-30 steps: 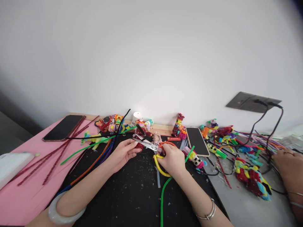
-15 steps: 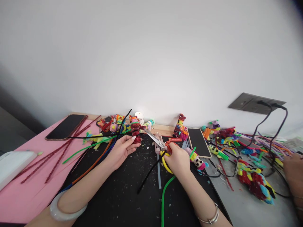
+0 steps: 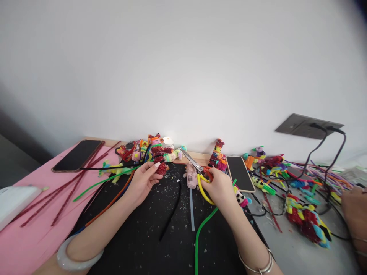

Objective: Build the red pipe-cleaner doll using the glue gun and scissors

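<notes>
My left hand [image 3: 142, 179] pinches a small red pipe-cleaner figure [image 3: 158, 155] and holds it upright over the black mat [image 3: 149, 236]. In my right hand [image 3: 219, 187] are yellow-and-orange-handled scissors [image 3: 197, 168], blades pointing up and to the left, tips together. A cut black pipe cleaner [image 3: 171, 214] lies on the mat between my hands. A pink glue gun [image 3: 191, 179] with a clear glue stick lies just left of my right hand. A green pipe cleaner [image 3: 200, 233] runs under my right wrist.
Finished pipe-cleaner figures [image 3: 134, 149] line the wall. One phone [image 3: 77, 154] lies on the pink sheet [image 3: 25, 240], another phone [image 3: 240, 172] right of my hand. Loose pipe cleaners [image 3: 315, 175] and cables cover the right side, where another person's hand [image 3: 354, 208] rests.
My left hand lifted the red figure upward. The scissors swung away to the right and the cut black pipe cleaner dropped onto the mat.
</notes>
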